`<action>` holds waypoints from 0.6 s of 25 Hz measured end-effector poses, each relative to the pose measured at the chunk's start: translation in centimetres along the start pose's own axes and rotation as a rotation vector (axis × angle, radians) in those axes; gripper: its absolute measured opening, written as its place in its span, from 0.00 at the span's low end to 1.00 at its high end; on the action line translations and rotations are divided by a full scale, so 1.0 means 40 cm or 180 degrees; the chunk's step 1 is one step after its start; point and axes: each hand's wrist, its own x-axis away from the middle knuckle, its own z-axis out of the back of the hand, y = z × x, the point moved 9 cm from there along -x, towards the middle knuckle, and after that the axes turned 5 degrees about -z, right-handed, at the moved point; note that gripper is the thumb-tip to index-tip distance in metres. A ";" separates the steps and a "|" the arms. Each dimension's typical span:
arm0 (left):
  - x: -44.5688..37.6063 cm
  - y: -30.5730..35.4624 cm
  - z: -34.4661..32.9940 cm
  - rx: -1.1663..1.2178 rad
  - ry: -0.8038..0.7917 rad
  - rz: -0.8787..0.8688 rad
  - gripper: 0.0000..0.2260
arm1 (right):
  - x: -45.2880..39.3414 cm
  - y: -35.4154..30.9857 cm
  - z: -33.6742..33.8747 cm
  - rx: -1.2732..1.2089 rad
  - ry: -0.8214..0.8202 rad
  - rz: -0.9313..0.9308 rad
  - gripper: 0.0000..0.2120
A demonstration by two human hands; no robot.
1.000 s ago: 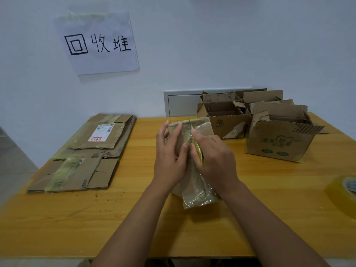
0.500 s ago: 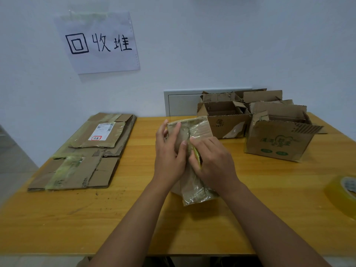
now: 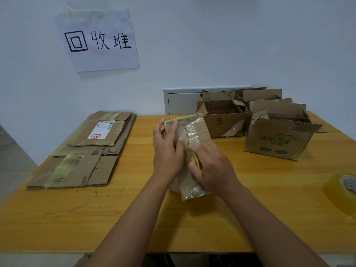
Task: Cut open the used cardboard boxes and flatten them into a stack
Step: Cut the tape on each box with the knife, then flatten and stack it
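A small cardboard box wrapped in shiny clear tape [image 3: 195, 130] stands on the wooden table [image 3: 269, 189] in front of me. My left hand [image 3: 167, 151] holds its left side, fingers lying over the top face. My right hand [image 3: 211, 166] grips a yellow-green cutter [image 3: 197, 162] and presses it on the taped seam that runs down the middle of the box. The blade tip is hidden by my fingers. A stack of flattened cardboard [image 3: 84, 151] lies at the left of the table.
Several open used boxes [image 3: 225, 116] stand at the back right, the nearest one with green print [image 3: 277, 143]. A roll of yellow tape [image 3: 344, 191] sits at the right edge. A paper sign [image 3: 98, 39] hangs on the wall.
My right hand has drawn the cutter toward me along the seam, from near the top of the box to about its middle. My left hand stays on the box.
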 end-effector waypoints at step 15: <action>0.073 -0.030 -0.043 0.0890 -0.0361 0.0153 0.27 | -0.007 0.044 0.015 -0.0340 0.0094 -0.0699 0.14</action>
